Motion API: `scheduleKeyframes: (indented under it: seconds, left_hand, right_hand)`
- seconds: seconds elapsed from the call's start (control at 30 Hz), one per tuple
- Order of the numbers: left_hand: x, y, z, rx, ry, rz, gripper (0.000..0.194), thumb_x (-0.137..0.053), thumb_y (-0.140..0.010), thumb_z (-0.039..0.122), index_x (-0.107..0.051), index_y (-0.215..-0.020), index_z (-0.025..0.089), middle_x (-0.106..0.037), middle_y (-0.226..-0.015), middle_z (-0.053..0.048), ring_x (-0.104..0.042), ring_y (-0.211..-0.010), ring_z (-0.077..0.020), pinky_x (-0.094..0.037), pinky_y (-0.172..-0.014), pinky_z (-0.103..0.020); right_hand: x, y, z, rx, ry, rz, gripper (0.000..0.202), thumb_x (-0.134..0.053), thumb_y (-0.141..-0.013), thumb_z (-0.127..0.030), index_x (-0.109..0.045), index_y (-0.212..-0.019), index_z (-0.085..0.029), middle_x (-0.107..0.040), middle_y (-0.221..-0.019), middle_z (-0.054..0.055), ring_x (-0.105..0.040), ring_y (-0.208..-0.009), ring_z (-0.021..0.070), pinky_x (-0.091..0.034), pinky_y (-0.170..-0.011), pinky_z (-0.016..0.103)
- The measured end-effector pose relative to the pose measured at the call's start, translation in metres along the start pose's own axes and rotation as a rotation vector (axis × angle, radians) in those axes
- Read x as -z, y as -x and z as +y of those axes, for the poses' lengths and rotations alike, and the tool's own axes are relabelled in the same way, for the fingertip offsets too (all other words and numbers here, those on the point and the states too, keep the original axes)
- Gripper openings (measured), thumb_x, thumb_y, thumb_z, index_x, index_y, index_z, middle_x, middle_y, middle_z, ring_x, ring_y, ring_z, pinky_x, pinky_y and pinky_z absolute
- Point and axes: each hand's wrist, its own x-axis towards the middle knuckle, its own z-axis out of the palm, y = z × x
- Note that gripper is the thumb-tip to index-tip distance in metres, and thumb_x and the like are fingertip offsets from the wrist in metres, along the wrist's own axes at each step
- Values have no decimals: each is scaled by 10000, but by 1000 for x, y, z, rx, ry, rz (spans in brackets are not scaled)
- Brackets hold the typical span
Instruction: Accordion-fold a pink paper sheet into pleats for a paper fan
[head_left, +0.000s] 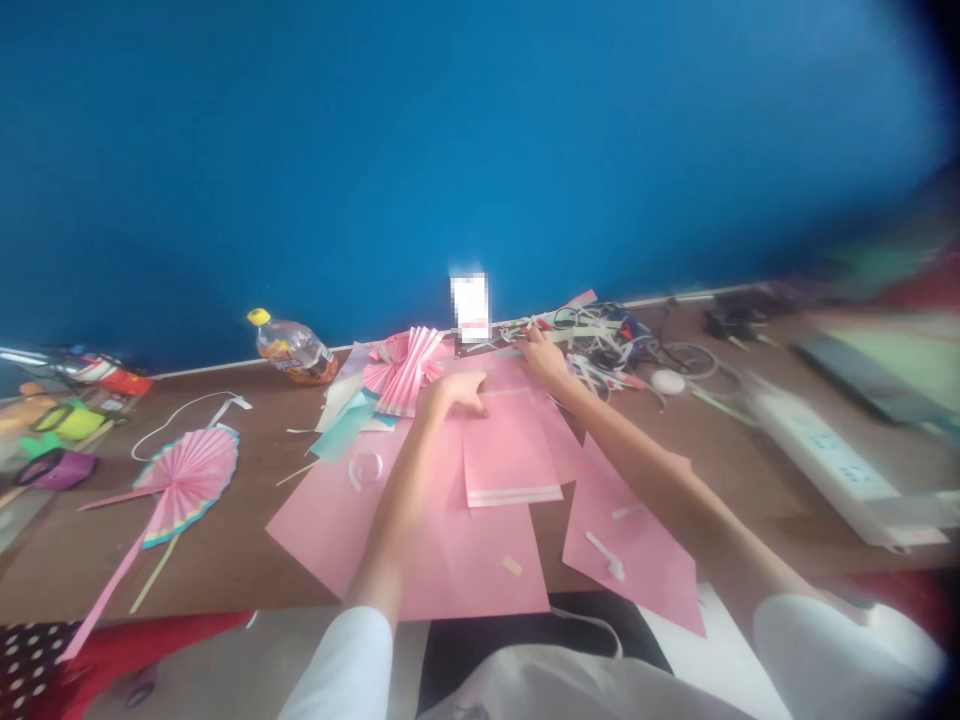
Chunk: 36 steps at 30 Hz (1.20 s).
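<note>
My left hand (pixel 456 392) lies at the upper left edge of a folded pink paper (pixel 511 450), thumb and fingers apart, holding nothing. A pleated pink paper fan (pixel 405 368) lies just beyond it. My right hand (pixel 543 355) reaches to the back of the table beside a tangle of cables (pixel 604 340). Its fingers are curled down; a small red bit shows there, but what they hold is hidden. Large pink sheets (pixel 480 570) lie under the folded paper, and another pink sheet (pixel 637 540) lies to the right with white scraps on it.
A second pink fan (pixel 191 475) with blue edging lies at left. Behind it is a yellow-capped plastic bottle (pixel 296 350), tilted. A white power strip (pixel 832 460) and a dark flat device (pixel 862 380) are at right. A blue wall (pixel 480 150) rises behind the table.
</note>
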Motion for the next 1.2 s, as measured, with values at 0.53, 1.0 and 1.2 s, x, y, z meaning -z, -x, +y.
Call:
scheduleKeyframes:
  seconds: [0.53,1.0,1.2]
  left_hand:
    - [23,24,4,-274,523,565,455,-615,-821,492,-621,-1159,187,-688,-989,-74,-615,-832,-167,-460,-750,-278]
    - [39,59,-5,-213,544,236,204,-654,-773,361,-658,-786,157,-717,-773,-74,-662,-674,-164,-459,-579,-248]
    - [27,38,-28,-175,491,86,130,-596,-727,276,-632,-679,160,-663,-680,-28,-615,-627,-124,-463,-612,-235]
  right_hand:
    - [46,21,-24,282,-431,121,195,-497,-853,-259,-673,-861,-175,-673,-844,81,-552,-815,200,-399,-783,293]
    - [59,27,-10,138,-757,-419,392,-630,-777,-559,-627,-686,-178,-623,-670,11,-505,-637,120,-380,-634,252]
    - [46,21,8,-24,-653,-412,385,-655,-745,-555,-610,-646,-186,-552,-521,-9,-420,-475,100,-337,-519,255]
